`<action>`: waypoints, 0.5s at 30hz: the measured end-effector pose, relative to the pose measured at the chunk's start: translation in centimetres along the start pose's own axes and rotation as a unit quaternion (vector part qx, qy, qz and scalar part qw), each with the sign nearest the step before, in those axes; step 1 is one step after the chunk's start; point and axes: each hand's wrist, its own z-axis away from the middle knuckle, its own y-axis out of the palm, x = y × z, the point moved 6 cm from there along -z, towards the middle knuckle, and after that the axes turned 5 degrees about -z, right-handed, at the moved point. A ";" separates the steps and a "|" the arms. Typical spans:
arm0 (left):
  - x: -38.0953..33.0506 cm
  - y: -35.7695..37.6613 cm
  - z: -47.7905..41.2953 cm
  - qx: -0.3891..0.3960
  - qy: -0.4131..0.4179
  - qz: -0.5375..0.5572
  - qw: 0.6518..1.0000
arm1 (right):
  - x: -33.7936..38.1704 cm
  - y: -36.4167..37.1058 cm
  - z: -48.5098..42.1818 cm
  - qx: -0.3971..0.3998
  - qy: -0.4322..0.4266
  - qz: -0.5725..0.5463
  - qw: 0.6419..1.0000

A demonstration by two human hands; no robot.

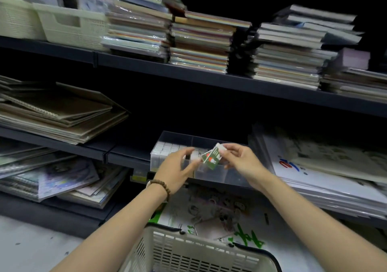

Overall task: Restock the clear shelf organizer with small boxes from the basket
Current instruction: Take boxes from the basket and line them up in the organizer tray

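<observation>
Right hand [240,160] pinching small green-and-white cardboard box [212,158] by upper end, tilted, just above clear plastic shelf organizer [230,177]. Left hand [178,167] fingers apart, relaxed, beside box, holding nothing. Box likely light, stiff, corners crushable: grip narrow sides. Cream plastic basket [188,248] below.

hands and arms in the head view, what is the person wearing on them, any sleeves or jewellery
No sleeves or gloves show on either side. The left hand has a bracelet of dark brown round beads at its wrist. The right hand shows no ring, watch or band that can be made out.
</observation>
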 end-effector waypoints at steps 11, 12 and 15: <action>3.1 1.5 0.3 0.077 0.083 -0.241 0.964 | 0.0 1.2 -6.0 0.048 -0.016 0.227 0.973; 3.2 1.6 0.3 0.075 0.083 -0.240 0.964 | -0.1 1.4 -6.1 0.054 -0.019 0.233 0.971; 3.2 1.7 0.3 0.073 0.082 -0.243 0.964 | -0.7 1.9 -5.6 0.046 -0.040 0.258 0.964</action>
